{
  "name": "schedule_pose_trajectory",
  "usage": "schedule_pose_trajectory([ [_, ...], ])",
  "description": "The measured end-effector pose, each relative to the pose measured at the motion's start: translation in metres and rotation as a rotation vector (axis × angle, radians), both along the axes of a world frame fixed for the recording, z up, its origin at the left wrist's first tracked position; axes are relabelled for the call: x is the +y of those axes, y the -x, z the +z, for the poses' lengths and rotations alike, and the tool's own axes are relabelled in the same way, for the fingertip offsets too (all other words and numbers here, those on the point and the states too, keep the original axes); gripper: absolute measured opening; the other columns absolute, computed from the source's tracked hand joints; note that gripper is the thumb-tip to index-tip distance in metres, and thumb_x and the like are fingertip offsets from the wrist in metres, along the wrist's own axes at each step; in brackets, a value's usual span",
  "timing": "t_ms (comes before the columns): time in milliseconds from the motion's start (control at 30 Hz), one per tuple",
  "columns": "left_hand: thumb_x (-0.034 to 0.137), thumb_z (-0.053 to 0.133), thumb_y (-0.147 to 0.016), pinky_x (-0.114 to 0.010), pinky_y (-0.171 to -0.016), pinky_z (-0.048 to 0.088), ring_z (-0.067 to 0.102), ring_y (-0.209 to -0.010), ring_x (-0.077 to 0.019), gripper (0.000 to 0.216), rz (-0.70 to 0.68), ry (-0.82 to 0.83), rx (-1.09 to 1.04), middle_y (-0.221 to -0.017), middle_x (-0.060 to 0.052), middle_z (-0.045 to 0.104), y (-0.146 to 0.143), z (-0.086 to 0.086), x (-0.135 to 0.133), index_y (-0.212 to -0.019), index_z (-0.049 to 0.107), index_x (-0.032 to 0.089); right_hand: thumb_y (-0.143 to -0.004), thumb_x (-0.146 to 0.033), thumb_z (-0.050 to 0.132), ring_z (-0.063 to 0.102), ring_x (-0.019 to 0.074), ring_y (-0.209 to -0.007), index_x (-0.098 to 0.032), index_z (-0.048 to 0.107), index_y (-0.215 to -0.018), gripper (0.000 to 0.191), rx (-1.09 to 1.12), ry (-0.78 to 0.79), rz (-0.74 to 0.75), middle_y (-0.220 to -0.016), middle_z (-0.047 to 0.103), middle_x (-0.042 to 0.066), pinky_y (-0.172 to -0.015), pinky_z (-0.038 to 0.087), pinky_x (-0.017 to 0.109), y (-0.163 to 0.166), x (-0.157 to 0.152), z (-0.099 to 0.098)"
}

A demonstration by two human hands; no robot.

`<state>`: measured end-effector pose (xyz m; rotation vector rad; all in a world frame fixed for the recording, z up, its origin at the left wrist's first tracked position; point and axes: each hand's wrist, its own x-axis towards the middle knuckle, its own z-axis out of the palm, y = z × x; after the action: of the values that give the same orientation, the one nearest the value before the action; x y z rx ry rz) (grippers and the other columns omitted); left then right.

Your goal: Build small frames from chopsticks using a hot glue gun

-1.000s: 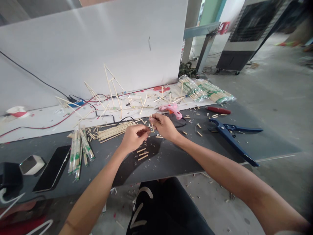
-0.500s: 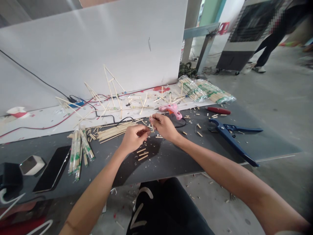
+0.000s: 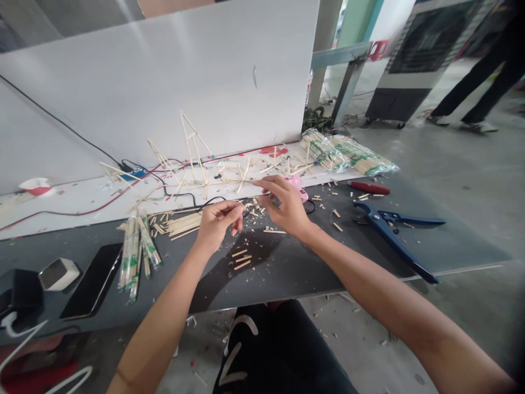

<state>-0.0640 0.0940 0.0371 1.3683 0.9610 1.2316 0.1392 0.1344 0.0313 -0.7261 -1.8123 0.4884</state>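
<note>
Sticks (image 3: 185, 223) lie just left of the left hand (image 3: 216, 225), its fingertips together, while farther right of them the right hand (image 3: 289, 210) reaches forward, fingers apart.

Soft, even indoor light seen through an edge-stretching wide lens.
We have moderate brightness, its source out of view. Pale streaks of glare run down the upper left of the flat white upright panel (image 3: 164, 98), and glints catch on the clear plastic packets of pale wooden sticks (image 3: 361, 156). On the matte dark grey tabletop (image 3: 311, 268) we see a broad, soft-edged shadow below the bare left hand (image 3: 219, 221) and bare right hand (image 3: 285, 208). Towards the right, a background person's dark trousers (image 3: 461, 90) look blurred, and the outermost right edge darkens.
</note>
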Motion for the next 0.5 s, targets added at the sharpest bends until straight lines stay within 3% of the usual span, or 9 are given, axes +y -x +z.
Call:
schedule_pose_trajectory([
  [67, 0.035, 0.077, -0.083, -0.02, -0.039, 0.04, 0.055, -0.048, -0.0103, 0.021, 0.006, 0.007, -0.024, -0.059, -0.002, 0.061, 0.0, 0.001, 0.0, -0.086, 0.073, 0.014, -0.096, -0.027, 0.059, 0.062, 0.0236, -0.112, -0.022, 0.069, -0.12, 0.027, -0.063, -0.117, 0.038, -0.118, 0.068, 0.011, -0.096, 0.049, 0.041, -0.001, -0.001, 0.001],
  [133, 0.035, 0.077, -0.083, -0.02, -0.038, 0.04, 0.056, -0.049, -0.0102, 0.021, 0.012, 0.004, -0.042, -0.061, -0.002, 0.061, 0.0, 0.001, 0.0, -0.085, 0.073, 0.015, -0.096, -0.027, 0.061, 0.065, 0.0225, -0.107, -0.022, 0.071, -0.116, 0.024, -0.076, -0.118, 0.077, -0.112, 0.072, 0.009, -0.094, 0.05, 0.04, 0.0, -0.003, 0.001],
  [300, 0.037, 0.077, -0.083, -0.019, -0.038, 0.04, 0.056, -0.048, -0.0098, 0.021, 0.043, -0.018, -0.048, -0.061, -0.001, 0.061, -0.001, 0.002, -0.001, -0.083, 0.072, 0.016, -0.094, -0.028, 0.061, 0.068, 0.0176, -0.08, -0.02, 0.074, -0.096, 0.015, -0.027, 0.023, 0.088, -0.089, 0.075, 0.005, -0.074, 0.051, 0.032, 0.006, -0.007, -0.002],
  [500, 0.039, 0.077, -0.083, -0.02, -0.039, 0.043, 0.058, -0.048, -0.0107, 0.025, 0.149, -0.123, 0.135, -0.059, -0.002, 0.064, 0.0, 0.0, -0.004, -0.091, 0.075, 0.016, -0.092, -0.032, 0.062, 0.063, 0.0172, -0.072, -0.021, 0.074, -0.091, 0.016, 0.007, 0.201, 0.094, -0.085, 0.074, 0.005, -0.069, 0.048, 0.032, 0.011, -0.013, -0.001],
])
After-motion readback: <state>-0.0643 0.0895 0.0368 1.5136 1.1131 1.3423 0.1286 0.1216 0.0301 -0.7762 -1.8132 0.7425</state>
